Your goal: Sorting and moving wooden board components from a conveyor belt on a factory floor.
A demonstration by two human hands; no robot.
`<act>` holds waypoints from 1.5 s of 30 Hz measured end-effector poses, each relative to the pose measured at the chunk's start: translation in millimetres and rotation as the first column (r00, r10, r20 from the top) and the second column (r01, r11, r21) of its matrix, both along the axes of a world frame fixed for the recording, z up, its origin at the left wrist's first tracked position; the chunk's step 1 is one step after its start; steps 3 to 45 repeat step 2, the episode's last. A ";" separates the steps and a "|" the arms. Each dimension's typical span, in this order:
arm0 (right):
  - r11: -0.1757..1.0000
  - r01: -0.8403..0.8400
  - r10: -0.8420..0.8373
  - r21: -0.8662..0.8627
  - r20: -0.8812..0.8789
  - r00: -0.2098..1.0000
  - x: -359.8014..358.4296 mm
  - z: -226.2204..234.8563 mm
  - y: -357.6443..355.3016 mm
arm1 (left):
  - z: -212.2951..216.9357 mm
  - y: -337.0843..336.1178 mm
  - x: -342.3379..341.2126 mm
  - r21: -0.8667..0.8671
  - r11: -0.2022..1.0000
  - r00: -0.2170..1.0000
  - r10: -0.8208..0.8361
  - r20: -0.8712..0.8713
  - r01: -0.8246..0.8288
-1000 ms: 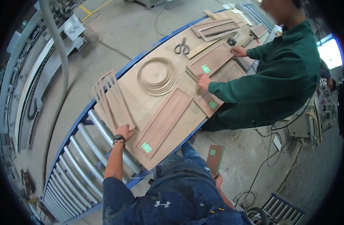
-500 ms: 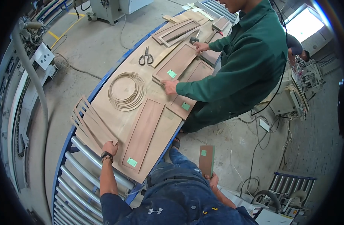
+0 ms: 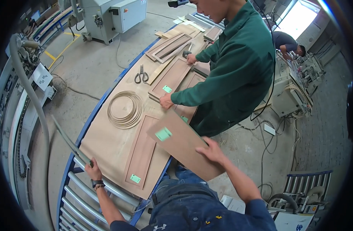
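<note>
My left hand (image 3: 93, 169) is closed on thin wooden frames (image 3: 66, 136), now seen nearly edge-on, which jut out past the table's left edge. My right hand (image 3: 212, 151) grips a flat brown wooden panel (image 3: 182, 144) bearing a green label. The panel is tilted in the air over the table's right edge, in front of my body, slightly blurred. Beneath its left corner lies a recessed cabinet-door panel (image 3: 142, 152), also with a green label. A co-worker in a green jacket (image 3: 234, 73) has both hands on another such door panel (image 3: 172, 79).
A coil of thin edging strip (image 3: 125, 109) and black scissors (image 3: 141, 74) lie on the board-topped table (image 3: 97, 144). More frames (image 3: 170, 47) lie farther back. Metal rollers (image 3: 84, 184) run along the near left. Another person (image 3: 290, 42) bends over a machine at right.
My right hand has raised the panel from beside my leg to the table's right edge. My left hand has moved left and down, turning the frames edge-on beyond the table.
</note>
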State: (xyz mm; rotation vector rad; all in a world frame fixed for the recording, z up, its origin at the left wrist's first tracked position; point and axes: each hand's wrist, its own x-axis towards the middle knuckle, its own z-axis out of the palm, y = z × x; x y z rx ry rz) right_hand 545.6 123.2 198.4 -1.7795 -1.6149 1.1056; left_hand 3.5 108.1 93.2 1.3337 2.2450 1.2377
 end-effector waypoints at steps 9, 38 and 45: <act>0.994 -0.101 0.104 0.036 -0.111 0.988 -16.5 -4.5 41.8 | 46.2 -14.3 14.6 0.200 0.978 0.989 0.020 0.146 -0.049; 0.994 -0.101 0.104 0.036 -0.111 0.988 -16.5 -4.5 41.8 | 46.2 -14.3 14.6 0.200 0.978 0.989 0.020 0.146 -0.049; 0.994 -0.101 0.104 0.036 -0.111 0.988 -16.5 -4.5 41.8 | 46.2 -14.3 14.6 0.200 0.978 0.989 0.020 0.146 -0.049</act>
